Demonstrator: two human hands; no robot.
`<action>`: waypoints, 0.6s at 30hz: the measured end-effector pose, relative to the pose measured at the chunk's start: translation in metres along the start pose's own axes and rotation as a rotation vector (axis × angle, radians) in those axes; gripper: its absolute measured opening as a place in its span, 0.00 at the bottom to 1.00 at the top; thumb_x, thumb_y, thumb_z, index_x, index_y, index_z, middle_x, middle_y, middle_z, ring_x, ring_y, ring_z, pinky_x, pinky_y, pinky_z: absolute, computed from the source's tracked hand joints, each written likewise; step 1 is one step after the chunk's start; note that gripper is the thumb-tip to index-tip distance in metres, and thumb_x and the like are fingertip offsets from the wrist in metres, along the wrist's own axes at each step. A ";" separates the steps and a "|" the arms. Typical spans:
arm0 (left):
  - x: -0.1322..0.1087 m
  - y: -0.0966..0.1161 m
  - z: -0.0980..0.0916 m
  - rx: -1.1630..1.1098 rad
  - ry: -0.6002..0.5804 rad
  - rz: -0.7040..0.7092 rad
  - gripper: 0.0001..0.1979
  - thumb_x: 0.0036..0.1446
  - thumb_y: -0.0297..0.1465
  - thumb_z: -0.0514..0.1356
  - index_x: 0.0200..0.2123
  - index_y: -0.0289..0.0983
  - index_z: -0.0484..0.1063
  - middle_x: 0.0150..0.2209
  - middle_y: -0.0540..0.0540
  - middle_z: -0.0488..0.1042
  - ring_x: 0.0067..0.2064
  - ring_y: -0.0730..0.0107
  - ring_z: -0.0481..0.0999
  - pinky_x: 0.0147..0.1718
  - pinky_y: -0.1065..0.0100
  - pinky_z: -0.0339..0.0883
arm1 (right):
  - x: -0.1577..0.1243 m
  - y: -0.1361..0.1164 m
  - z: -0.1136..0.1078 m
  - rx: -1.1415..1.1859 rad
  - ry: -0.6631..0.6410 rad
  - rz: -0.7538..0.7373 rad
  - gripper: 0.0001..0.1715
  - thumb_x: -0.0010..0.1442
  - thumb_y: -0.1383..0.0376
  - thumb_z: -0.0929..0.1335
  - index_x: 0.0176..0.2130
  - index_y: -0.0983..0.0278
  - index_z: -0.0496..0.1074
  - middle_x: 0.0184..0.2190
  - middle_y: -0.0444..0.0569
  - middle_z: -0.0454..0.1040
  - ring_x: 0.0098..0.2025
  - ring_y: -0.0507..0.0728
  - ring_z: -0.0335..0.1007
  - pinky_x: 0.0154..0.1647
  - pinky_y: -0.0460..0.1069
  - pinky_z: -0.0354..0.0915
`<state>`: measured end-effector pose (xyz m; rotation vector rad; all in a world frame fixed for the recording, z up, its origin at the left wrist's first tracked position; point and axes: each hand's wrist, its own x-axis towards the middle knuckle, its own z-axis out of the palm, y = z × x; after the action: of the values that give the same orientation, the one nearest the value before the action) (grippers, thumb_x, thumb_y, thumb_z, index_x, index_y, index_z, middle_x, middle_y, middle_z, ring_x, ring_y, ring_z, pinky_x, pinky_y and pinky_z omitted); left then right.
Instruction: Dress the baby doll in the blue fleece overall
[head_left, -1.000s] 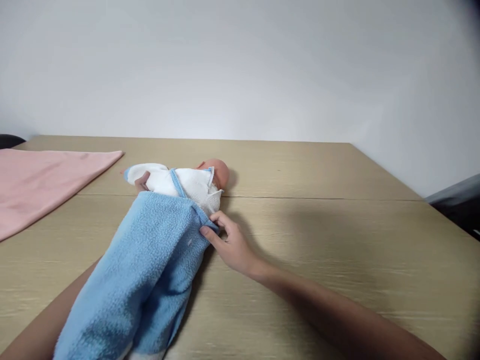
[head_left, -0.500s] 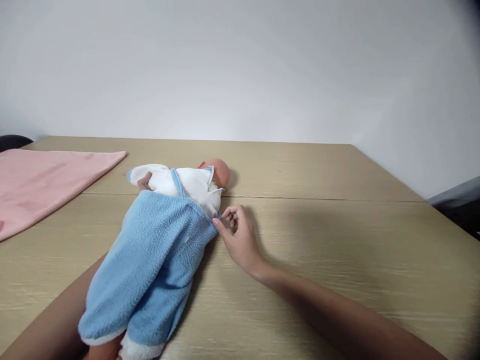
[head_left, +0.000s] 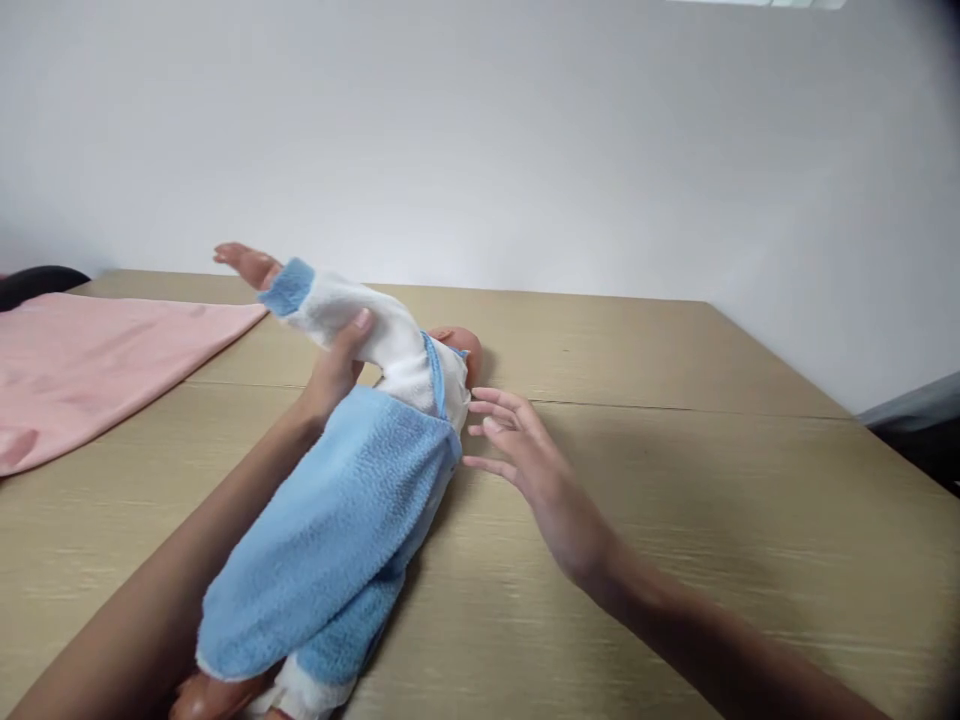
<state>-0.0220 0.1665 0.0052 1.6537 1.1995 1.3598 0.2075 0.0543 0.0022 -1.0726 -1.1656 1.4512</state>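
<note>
pink cloth (head_left: pixel 90 360): flat on the table (head_left: pixel 675 450), well left of the left hand, untouched.
dark object (head_left: pixel 37 285): at the far table edge beyond the cloth; too little shows to identify it.
left hand (head_left: pixel 334 370): clenched round the white sleeve (head_left: pixel 375 335) of the baby doll (head_left: pixel 352 500), thumb on top, fingers hidden beneath. Forearm runs alongside the doll's legs.
sleeve: held up and away from the left hand's wrist, blue cuff (head_left: pixel 289 285) and bare doll hand (head_left: pixel 244 262) sticking out past the fingers, off the table. The grip looks like the only thing keeping that arm raised.
baby doll: on the table between both hands, head (head_left: pixel 457 345) at the far end, bare feet (head_left: pixel 217 695) at the near end. Torso looks tipped toward the right hand, likely from the pull on the sleeve.
outfit: blue fleece legs, white top, blue trim at the neck.
right hand (head_left: pixel 525 450): released, fingers spread, palm facing the doll, just beside its chest. I can't tell if the fingertips touch.
dark shape (head_left: pixel 915 420): beyond the table's edge, well right of the right hand, unclear.
writing: no brand, label or text readable anywhere.
</note>
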 end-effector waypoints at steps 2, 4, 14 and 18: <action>-0.003 0.010 0.005 -0.059 -0.040 -0.015 0.30 0.71 0.51 0.57 0.62 0.34 0.71 0.65 0.43 0.76 0.64 0.57 0.74 0.68 0.53 0.66 | -0.006 -0.014 -0.009 0.071 -0.043 0.069 0.29 0.69 0.47 0.68 0.63 0.53 0.69 0.65 0.53 0.70 0.66 0.65 0.68 0.62 0.63 0.74; -0.009 0.025 0.016 -0.024 -0.160 -0.020 0.26 0.64 0.50 0.65 0.55 0.36 0.76 0.59 0.44 0.82 0.61 0.53 0.77 0.67 0.53 0.68 | -0.010 -0.027 -0.018 0.141 -0.074 0.141 0.33 0.69 0.43 0.68 0.66 0.53 0.68 0.66 0.55 0.70 0.68 0.67 0.67 0.61 0.66 0.75; -0.039 0.077 0.045 0.161 -0.676 0.414 0.41 0.55 0.41 0.76 0.68 0.48 0.64 0.70 0.39 0.65 0.74 0.47 0.62 0.73 0.44 0.60 | -0.021 -0.049 -0.066 0.342 -0.013 0.404 0.41 0.69 0.37 0.64 0.66 0.60 0.71 0.50 0.56 0.84 0.49 0.64 0.83 0.52 0.62 0.80; -0.042 0.059 0.025 0.287 -0.595 0.131 0.30 0.66 0.52 0.64 0.66 0.49 0.67 0.68 0.44 0.71 0.70 0.49 0.70 0.70 0.46 0.64 | -0.025 -0.032 -0.092 0.354 0.050 0.426 0.29 0.72 0.48 0.65 0.59 0.63 0.76 0.37 0.53 0.86 0.32 0.60 0.83 0.39 0.55 0.81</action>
<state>0.0150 0.1077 0.0378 2.1658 0.9643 0.6906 0.3058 0.0461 0.0207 -1.1361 -0.6287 1.8627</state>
